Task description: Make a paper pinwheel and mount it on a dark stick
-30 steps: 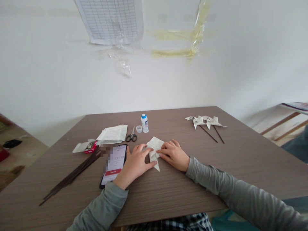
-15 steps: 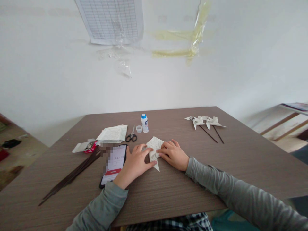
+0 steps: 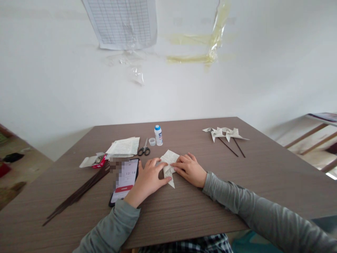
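A printed paper pinwheel (image 3: pixel 169 156), partly folded, lies flat on the table in front of me. My left hand (image 3: pixel 150 175) holds its left side, thumb reaching over the lower blade and fingers at the left edge. From the right, my right hand (image 3: pixel 190 169) presses fingertips on the folds near the middle. Both hands hide parts of the paper. Close to my left hand lies a phone (image 3: pixel 123 188) with a timer on its screen.
Behind the hands stand a glue bottle (image 3: pixel 158 135), a small clear cup (image 3: pixel 152 141) and black scissors (image 3: pixel 143 150). Left are paper sheets (image 3: pixel 123 147), an open red box (image 3: pixel 98 161) and dark sticks (image 3: pixel 79 189). Two finished pinwheels (image 3: pixel 232 134) lie far right. A wall (image 3: pixel 184 95) stands behind.
Both hands stay nearly in place on the paper, the right fingertips shifting very slightly left. The phone's timer has gone up by one.
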A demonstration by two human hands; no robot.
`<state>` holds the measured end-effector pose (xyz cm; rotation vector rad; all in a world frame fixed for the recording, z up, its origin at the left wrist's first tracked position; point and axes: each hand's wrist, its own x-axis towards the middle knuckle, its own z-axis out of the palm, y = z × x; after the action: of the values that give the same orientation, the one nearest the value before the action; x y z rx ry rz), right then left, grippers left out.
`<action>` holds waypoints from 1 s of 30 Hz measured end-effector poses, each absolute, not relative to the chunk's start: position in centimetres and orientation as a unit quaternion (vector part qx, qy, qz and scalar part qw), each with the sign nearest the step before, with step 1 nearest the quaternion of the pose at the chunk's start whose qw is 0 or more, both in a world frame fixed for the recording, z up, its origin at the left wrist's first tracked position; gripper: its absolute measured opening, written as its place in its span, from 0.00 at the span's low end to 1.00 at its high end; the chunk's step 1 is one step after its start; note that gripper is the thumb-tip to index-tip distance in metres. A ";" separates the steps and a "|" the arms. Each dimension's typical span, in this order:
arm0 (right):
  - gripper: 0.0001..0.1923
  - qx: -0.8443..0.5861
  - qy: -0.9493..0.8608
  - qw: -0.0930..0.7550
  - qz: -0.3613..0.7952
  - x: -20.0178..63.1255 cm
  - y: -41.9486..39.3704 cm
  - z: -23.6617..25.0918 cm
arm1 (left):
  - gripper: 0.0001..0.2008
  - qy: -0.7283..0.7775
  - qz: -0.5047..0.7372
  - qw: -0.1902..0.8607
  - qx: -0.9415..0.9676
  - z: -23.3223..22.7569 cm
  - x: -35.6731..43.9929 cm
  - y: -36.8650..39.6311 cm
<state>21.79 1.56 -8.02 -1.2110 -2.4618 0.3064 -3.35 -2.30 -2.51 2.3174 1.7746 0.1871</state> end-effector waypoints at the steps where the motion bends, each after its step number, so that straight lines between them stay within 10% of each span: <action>1: 0.20 -0.430 -0.877 0.186 0.103 21.7 1.5 -8.0 | 0.27 0.604 0.062 0.108 0.787 -2.5 -3.3 -2.3; 30: 0.22 -0.440 -0.876 0.164 0.109 21.3 1.2 -7.2 | 0.27 0.604 0.073 0.100 0.787 -2.8 -3.4 -2.3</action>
<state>21.35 1.22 -7.16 -1.2532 -2.4988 0.3094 -3.36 -2.34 -2.77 2.3267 1.7851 0.2157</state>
